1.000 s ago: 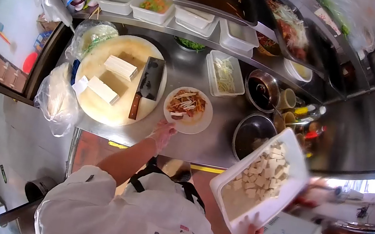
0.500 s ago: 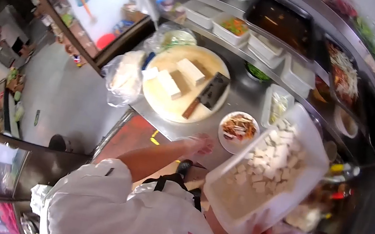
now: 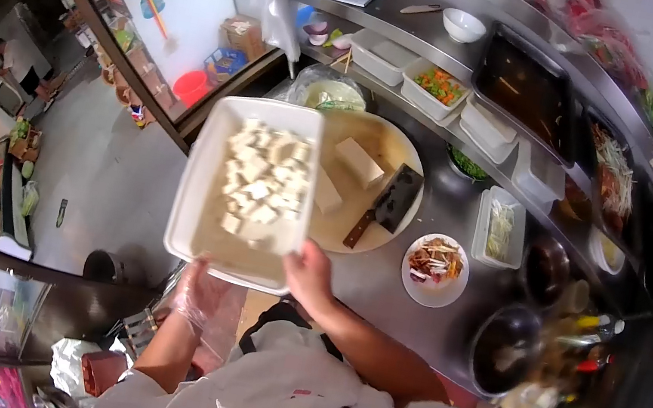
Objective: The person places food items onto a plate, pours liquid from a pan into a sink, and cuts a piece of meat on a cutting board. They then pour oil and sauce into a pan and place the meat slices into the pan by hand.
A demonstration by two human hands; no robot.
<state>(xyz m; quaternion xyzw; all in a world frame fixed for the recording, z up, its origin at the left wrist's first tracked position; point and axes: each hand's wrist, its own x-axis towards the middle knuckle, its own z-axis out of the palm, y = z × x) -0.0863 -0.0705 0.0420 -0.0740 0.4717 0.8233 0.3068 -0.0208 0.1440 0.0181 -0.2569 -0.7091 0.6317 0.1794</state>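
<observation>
In front of me I hold a white plastic tub (image 3: 194,172) with cubes of tofu (image 3: 262,171) in cloudy liquid. My right hand (image 3: 310,278) is closed on its near right corner. My left hand (image 3: 198,291), in a clear plastic glove, grips the near edge from below; some of its fingers are hidden. The tub covers the left part of a round cutting board (image 3: 351,239). On the board lie blocks of tofu (image 3: 358,162) and a cleaver (image 3: 390,202) with a wooden handle. A plate of shredded food (image 3: 435,267) stands to the right.
Lidded containers, a tub of diced vegetables (image 3: 434,89) and a dark tray (image 3: 525,91) line the shelves behind. A container of pale strips (image 3: 500,228) and a metal bowl (image 3: 505,349) stand at right. A person (image 3: 14,66) is far left.
The tub has moved from my right side to the left, over the board's left part. My left hand, which was free, now grips it too.
</observation>
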